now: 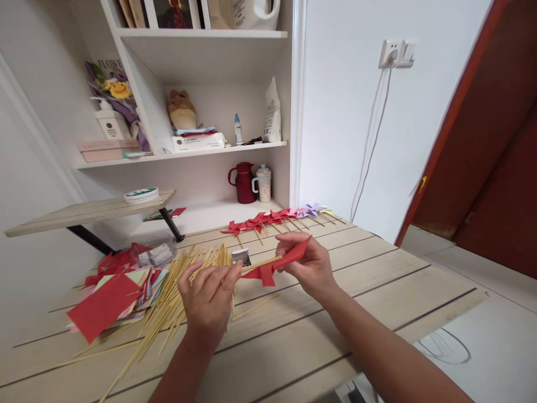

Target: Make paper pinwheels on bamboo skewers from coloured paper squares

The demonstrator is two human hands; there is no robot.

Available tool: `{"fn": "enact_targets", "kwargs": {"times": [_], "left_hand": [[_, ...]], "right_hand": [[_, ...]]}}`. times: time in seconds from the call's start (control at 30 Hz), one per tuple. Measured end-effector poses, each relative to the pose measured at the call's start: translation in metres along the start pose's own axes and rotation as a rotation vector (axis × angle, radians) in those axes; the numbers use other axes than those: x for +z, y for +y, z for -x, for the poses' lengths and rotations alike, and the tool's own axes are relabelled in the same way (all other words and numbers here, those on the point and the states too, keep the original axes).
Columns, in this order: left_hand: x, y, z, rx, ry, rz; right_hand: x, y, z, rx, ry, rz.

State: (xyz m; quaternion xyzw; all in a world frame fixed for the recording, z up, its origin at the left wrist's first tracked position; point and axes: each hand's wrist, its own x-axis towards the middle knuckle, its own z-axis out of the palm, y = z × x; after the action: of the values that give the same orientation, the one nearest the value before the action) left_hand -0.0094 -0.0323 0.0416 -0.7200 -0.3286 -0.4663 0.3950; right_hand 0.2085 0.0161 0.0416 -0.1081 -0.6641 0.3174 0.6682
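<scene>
Over the middle of the table, my left hand (pixel 208 296) is closed around a thin wooden stick (pixel 260 263). The stick's far end meets a red paper pinwheel (pixel 268 272), which my right hand (pixel 308 266) pinches at its edge. My right fingertips are partly hidden behind the folded paper. Just beyond my left hand stands a small open box (pixel 240 257) with tiny dark pieces in it. A heap of loose wooden sticks (pixel 168 302) lies left of and beneath my left hand.
Coloured paper sheets (pixel 104 305) are piled at the left. A row of finished-looking pinwheels (pixel 272 217) lies along the table's back edge. A small raised wooden shelf (pixel 96 210) stands at the back left. A red jug (pixel 244 183) and a cup (pixel 263 184) stand behind.
</scene>
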Motion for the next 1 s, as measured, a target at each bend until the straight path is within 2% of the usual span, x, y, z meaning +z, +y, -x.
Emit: {"fn": "enact_targets", "kwargs": {"times": [0.37,0.63,1.0], "left_hand": [[-0.008,-0.003,-0.003,0.074,0.003,-0.063],[-0.009,-0.001,-0.003,0.086,-0.010,-0.080],[-0.010,0.004,-0.004,0.063,0.008,-0.078]], "right_hand": [[0.001,-0.006,-0.005,-0.121,0.023,0.086],[-0.001,-0.004,-0.003,-0.129,0.021,0.116],[0.001,-0.012,-0.004,-0.076,0.093,0.233]]}}
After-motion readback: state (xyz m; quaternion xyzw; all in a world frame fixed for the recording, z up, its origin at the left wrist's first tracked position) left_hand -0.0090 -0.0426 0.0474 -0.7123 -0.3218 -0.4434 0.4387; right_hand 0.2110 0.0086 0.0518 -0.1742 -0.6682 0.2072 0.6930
